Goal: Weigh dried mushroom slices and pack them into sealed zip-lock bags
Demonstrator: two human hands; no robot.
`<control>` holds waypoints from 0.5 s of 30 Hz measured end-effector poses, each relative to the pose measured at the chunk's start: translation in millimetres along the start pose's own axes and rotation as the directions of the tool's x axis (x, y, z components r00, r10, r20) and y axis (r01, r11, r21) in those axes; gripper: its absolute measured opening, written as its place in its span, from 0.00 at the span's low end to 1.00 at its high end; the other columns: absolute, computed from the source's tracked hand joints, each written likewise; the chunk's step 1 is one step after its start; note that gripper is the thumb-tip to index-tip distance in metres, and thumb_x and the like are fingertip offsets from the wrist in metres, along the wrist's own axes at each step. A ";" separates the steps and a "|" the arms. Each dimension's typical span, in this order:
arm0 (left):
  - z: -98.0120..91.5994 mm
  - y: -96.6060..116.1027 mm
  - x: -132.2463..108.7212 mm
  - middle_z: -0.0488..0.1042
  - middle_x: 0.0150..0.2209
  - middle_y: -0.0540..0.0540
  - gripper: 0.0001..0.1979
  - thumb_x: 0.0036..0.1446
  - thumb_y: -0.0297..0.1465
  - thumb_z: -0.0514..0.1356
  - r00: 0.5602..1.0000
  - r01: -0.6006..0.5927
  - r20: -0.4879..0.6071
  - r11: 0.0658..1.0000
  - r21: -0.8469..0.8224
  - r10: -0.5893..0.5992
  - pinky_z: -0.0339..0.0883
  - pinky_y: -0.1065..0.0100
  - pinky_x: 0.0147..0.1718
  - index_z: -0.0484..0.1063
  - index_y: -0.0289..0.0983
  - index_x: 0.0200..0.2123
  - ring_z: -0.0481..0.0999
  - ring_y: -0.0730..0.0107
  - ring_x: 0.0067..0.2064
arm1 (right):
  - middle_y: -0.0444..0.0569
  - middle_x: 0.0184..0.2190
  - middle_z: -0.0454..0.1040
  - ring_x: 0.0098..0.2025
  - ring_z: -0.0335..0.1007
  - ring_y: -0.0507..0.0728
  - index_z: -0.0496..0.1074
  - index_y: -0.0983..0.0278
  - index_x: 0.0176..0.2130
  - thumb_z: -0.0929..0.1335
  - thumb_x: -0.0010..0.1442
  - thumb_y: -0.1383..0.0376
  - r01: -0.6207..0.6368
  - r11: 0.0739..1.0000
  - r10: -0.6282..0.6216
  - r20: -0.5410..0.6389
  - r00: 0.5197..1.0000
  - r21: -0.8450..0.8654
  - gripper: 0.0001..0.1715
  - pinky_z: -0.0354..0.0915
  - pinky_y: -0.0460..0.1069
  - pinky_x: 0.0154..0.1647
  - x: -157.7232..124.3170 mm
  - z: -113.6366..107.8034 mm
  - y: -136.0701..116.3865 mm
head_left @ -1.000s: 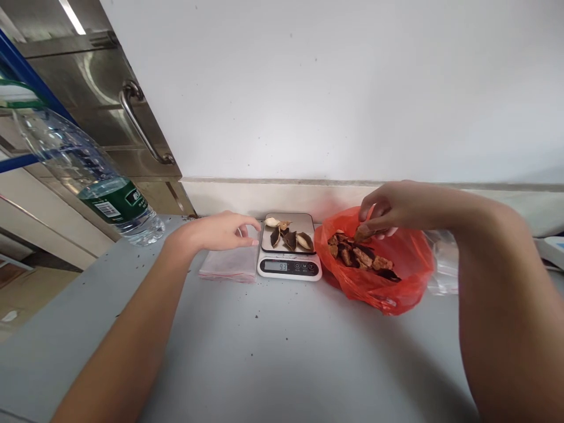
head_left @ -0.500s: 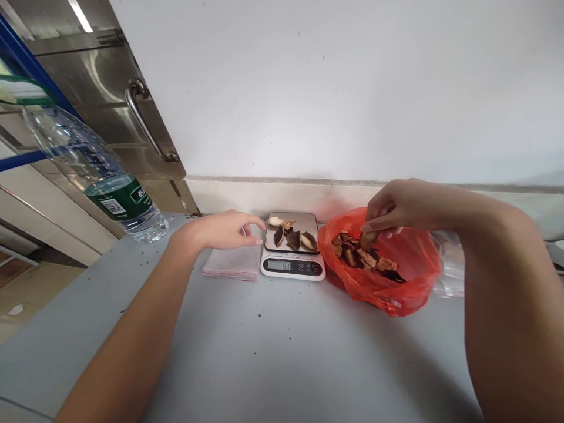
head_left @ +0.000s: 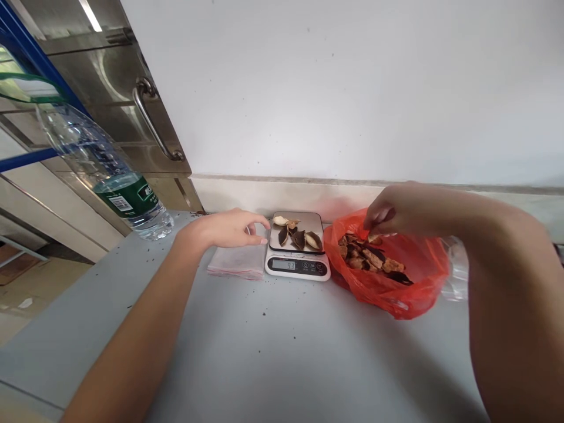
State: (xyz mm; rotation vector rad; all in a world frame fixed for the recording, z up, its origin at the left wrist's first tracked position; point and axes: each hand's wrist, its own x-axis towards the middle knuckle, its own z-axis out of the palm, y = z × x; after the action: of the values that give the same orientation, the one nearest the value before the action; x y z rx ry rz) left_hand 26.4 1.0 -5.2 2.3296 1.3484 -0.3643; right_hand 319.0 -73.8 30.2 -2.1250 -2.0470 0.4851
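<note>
My left hand (head_left: 231, 228) hovers over a stack of clear zip bags (head_left: 235, 262), fingers apart and curved, nothing in them. Its fingertips come close to the left edge of a small digital scale (head_left: 297, 267). Several dried brown-and-cream peel or husk pieces (head_left: 298, 239) lie on the scale's plate, and its display shows digits like 93. My right hand (head_left: 390, 211) reaches over an open red plastic bag (head_left: 409, 299) holding more dried pieces (head_left: 372, 257). Its fingers are pinched together by red plastic and a pale piece; what they grip is unclear.
At left stands a large water bottle (head_left: 126, 194) with a green label and handle. Behind it is a steel door with a handle (head_left: 154, 120). A white wall (head_left: 335, 106) rises behind the grey table (head_left: 247, 364). Clear plastic packaging (head_left: 456, 270) lies right of the red bag.
The brown piece that was between my right fingertips no longer shows there; that hand stays over the red bag. My left hand keeps its pose. The whole view has shifted slightly.
</note>
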 end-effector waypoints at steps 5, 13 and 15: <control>-0.9 4.0 -1.5 0.79 0.59 0.46 0.32 0.63 0.51 0.55 1.000 0.004 -0.018 1.000 0.024 -0.003 0.71 0.63 0.48 0.68 0.50 0.67 0.79 0.54 0.52 | 0.45 0.33 0.85 0.32 0.79 0.59 0.79 0.57 0.30 0.70 0.53 0.72 0.105 0.971 -0.119 0.052 0.992 0.214 0.10 0.71 0.50 0.31 -0.3 2.0 -17.8; -5.1 -1.0 -8.6 0.82 0.52 0.47 0.33 0.45 0.52 0.67 0.969 0.137 0.201 0.990 0.035 -0.141 0.71 0.64 0.40 0.74 0.46 0.54 0.81 0.54 0.47 | 0.49 0.34 0.85 0.41 0.82 0.60 0.76 0.61 0.29 0.68 0.52 0.82 0.168 0.956 -0.146 -0.106 0.984 0.240 0.16 0.72 0.49 0.42 40.1 54.8 -34.5; -3.5 -5.0 -8.0 0.82 0.50 0.47 0.33 0.38 0.49 0.70 0.956 0.149 0.250 0.988 0.029 -0.151 0.71 0.64 0.38 0.76 0.46 0.49 0.81 0.54 0.45 | 0.51 0.38 0.86 0.44 0.82 0.62 0.80 0.63 0.37 0.68 0.53 0.81 0.175 0.952 -0.156 -0.093 0.983 0.250 0.18 0.73 0.50 0.45 44.3 60.7 -34.1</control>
State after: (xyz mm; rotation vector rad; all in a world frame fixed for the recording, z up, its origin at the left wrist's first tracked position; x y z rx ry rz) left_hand 18.2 -1.2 0.2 2.1083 1.4005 -0.6907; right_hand 267.3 -34.8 -21.0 -1.7802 -1.9782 0.6033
